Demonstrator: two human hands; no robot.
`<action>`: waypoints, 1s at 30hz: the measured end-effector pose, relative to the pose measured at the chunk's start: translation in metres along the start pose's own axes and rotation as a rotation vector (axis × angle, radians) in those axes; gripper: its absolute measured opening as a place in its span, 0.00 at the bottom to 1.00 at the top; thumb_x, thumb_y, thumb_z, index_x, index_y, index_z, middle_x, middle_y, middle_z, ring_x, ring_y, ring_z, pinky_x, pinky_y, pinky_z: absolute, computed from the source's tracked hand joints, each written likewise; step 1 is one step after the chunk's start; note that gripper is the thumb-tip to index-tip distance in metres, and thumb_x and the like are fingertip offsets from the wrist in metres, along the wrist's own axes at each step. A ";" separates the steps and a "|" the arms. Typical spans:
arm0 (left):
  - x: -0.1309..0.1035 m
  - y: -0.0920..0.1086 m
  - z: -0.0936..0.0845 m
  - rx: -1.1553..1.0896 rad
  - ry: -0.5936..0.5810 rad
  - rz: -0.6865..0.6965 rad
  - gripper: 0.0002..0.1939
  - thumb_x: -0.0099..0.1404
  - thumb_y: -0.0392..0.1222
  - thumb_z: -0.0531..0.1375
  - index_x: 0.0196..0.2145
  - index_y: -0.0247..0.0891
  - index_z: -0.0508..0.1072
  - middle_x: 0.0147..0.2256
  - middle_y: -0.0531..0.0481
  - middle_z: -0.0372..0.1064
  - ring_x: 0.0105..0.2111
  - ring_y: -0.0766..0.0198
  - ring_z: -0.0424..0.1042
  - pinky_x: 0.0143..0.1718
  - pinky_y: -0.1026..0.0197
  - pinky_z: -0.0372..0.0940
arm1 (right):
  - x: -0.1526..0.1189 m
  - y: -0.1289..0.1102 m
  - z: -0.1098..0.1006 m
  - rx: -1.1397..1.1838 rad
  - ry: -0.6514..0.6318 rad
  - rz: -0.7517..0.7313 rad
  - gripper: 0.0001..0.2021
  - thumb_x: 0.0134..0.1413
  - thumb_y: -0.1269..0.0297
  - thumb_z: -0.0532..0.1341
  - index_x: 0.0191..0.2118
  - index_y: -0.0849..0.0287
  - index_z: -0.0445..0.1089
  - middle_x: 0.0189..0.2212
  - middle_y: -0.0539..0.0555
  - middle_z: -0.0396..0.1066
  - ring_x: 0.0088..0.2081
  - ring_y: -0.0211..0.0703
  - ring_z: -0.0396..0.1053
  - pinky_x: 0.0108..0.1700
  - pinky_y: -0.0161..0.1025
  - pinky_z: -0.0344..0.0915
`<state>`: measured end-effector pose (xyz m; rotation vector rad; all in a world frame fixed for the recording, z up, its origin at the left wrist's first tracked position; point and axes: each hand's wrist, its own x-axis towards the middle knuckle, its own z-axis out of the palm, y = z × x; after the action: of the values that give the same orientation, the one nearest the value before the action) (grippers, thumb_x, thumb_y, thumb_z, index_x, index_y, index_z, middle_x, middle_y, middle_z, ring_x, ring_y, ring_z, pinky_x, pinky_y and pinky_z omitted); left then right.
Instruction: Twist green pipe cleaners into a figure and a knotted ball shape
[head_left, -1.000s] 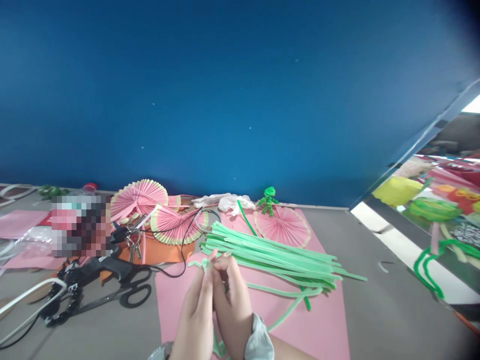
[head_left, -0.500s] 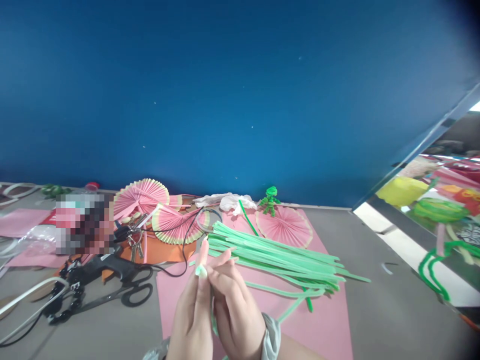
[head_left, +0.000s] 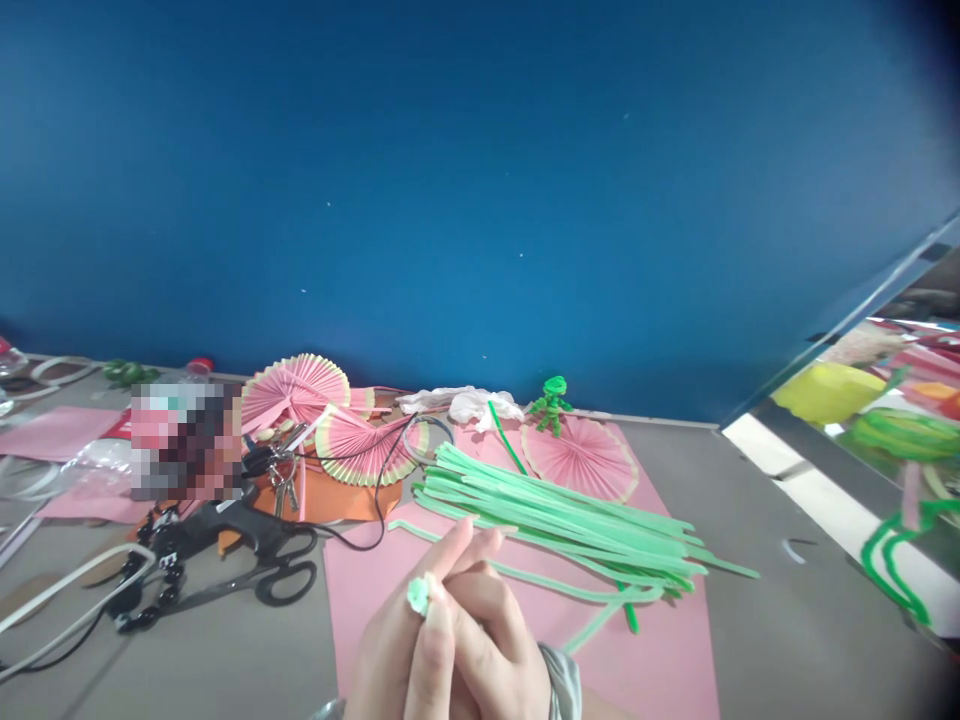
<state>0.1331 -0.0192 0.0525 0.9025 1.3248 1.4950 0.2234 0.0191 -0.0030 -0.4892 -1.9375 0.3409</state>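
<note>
Pinching a pale green coil (head_left: 420, 594) between thumb and finger, your left hand (head_left: 401, 645) holds it at the bottom of the view, near 6 o'clock. Your right hand (head_left: 501, 625) presses against the left with its fingers curled; their tips are partly hidden, so I cannot tell whether they grip the coil too. A grey band (head_left: 564, 682) circles your right wrist.

Taking your hands as the dial's centre, the bundle of green stems (head_left: 562, 515) lies at 2 o'clock on a pink sheet (head_left: 645, 670). At 1 o'clock, a green figure (head_left: 553, 408) stands upright at the edge of a pink fan (head_left: 581, 460). A crumpled white wrap (head_left: 472, 404) lies at 12, and two more pleated fans sit toward 11.

At 10 o'clock are the keys (head_left: 282, 485) and, farther out, a bottle (head_left: 105, 462) whose red label (head_left: 120, 427) is largely covered by blurring blocks, leaving its wording unreadable. The scissors (head_left: 225, 590) lie at 9, near a bracelet (head_left: 171, 580) of black beads; one bead bears a white mark that looks like an "E". I can make out no other lettering.
</note>
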 end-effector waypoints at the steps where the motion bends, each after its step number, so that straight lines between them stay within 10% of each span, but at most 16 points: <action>1: 0.000 -0.001 0.000 -0.017 0.015 -0.004 0.18 0.59 0.51 0.54 0.41 0.39 0.75 0.44 0.41 0.73 0.48 0.48 0.68 0.51 0.49 0.62 | 0.002 -0.001 -0.001 -0.020 -0.017 0.002 0.29 0.55 0.68 0.54 0.62 0.51 0.46 0.33 0.57 0.70 0.30 0.48 0.67 0.31 0.42 0.69; 11: 0.018 0.003 -0.007 -0.067 0.070 -0.198 0.17 0.60 0.50 0.54 0.37 0.37 0.76 0.42 0.42 0.74 0.51 0.50 0.65 0.52 0.50 0.62 | 0.023 -0.008 -0.005 0.010 -0.169 0.165 0.28 0.55 0.74 0.48 0.62 0.56 0.47 0.42 0.61 0.65 0.43 0.49 0.66 0.45 0.46 0.66; 17: 0.040 0.020 -0.015 0.102 0.140 -0.042 0.09 0.57 0.39 0.57 0.33 0.41 0.77 0.43 0.47 0.74 0.53 0.55 0.63 0.59 0.55 0.49 | 0.025 -0.005 -0.004 0.441 0.008 0.711 0.08 0.61 0.62 0.48 0.42 0.56 0.61 0.34 0.53 0.66 0.36 0.41 0.65 0.40 0.38 0.64; 22: 0.054 0.025 -0.021 -0.032 0.040 -0.018 0.13 0.59 0.36 0.54 0.40 0.36 0.73 0.46 0.46 0.73 0.52 0.57 0.65 0.59 0.57 0.50 | 0.028 -0.001 -0.010 0.509 -0.206 0.696 0.11 0.53 0.55 0.56 0.31 0.59 0.68 0.28 0.51 0.64 0.34 0.42 0.61 0.41 0.41 0.59; 30: 0.079 0.011 -0.037 -0.363 0.024 -0.041 0.08 0.56 0.32 0.57 0.35 0.38 0.71 0.40 0.48 0.73 0.45 0.58 0.70 0.51 0.57 0.61 | 0.023 0.000 -0.007 0.889 -0.440 0.850 0.13 0.56 0.55 0.54 0.41 0.58 0.63 0.27 0.50 0.64 0.27 0.36 0.61 0.29 0.33 0.58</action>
<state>0.0718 0.0439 0.0536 0.6210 1.0348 1.6496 0.2218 0.0302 0.0178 -0.6312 -1.6409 1.8744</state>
